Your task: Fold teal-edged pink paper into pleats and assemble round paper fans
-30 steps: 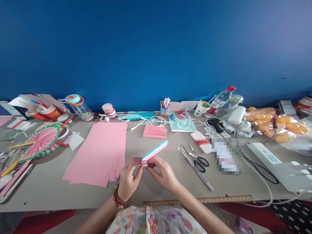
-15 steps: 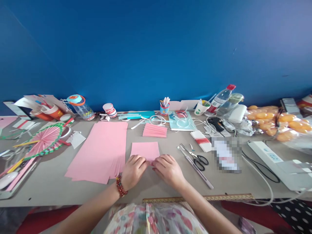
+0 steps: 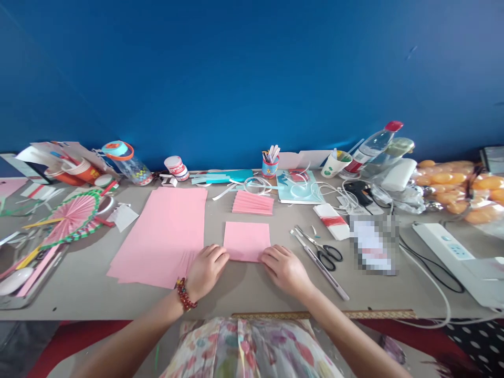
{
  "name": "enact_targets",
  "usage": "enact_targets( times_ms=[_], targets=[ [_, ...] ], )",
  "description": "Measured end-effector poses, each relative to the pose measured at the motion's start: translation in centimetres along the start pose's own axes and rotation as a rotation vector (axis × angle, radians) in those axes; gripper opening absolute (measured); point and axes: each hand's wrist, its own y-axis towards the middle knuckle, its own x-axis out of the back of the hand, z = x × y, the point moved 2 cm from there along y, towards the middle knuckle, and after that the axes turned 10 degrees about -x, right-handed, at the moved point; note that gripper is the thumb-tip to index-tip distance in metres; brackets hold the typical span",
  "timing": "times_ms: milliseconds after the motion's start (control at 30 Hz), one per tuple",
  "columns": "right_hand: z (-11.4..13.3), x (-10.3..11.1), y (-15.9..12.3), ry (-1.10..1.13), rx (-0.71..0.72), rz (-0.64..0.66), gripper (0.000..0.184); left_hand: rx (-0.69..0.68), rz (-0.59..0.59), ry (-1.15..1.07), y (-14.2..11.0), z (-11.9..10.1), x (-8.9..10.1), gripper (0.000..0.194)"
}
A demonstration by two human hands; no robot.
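Note:
A small pink sheet of paper [image 3: 247,239] lies in front of me, a narrow fold showing along its near edge. My left hand [image 3: 208,269] is closed at the near left corner, the fingers curled on the paper. At the near right corner my right hand [image 3: 284,269] grips the same edge, its fingertips on the paper and the thumb mostly hidden. Behind the sheet lies a pleated pink paper piece [image 3: 252,202]. Left of my left hand is a stack of larger pink sheets [image 3: 165,231], some with slits cut near the front.
To the right are scissors [image 3: 325,252], a craft knife [image 3: 326,273], a card wound with red thread [image 3: 333,221] and a power strip [image 3: 452,262]. A green-edged pink paper fan [image 3: 73,215] lies left. A bottle [image 3: 372,147] leans at the back. A patterned ruler [image 3: 378,314] lies along the front edge.
My hands have moved apart, from the middle of the sheet's near edge to its two corners. The sheet now shows more fully, and the whole view has shifted slightly.

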Motion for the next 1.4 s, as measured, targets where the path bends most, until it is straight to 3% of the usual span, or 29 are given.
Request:
enact_targets(
  times_ms=[167,267,467,933,1400],
  targets=[
    [1.5,-0.3,1.8,-0.095,0.022,0.107,0.015,0.058,-0.059,-0.126,0.8,0.2,0.0,0.018],
    [1.7,-0.3,3.0,-0.098,-0.035,0.164,0.020,0.145,-0.080,-0.214,1.3,0.9,0.1,0.012],
    [2.6,-0.4,5.5,-0.082,-0.125,0.268,0.023,0.294,0.000,-0.345,2.4,1.9,0.4,0.011],
    [3.1,-0.4,8.8,-0.033,-0.187,0.469,0.025,0.236,0.040,-0.447,3.6,3.3,0.8,0.009],
    [3.4,-0.6,9.8,-0.091,-0.214,0.520,0.022,0.238,0.050,-0.427,3.3,3.2,0.6,0.007]
  ],
)
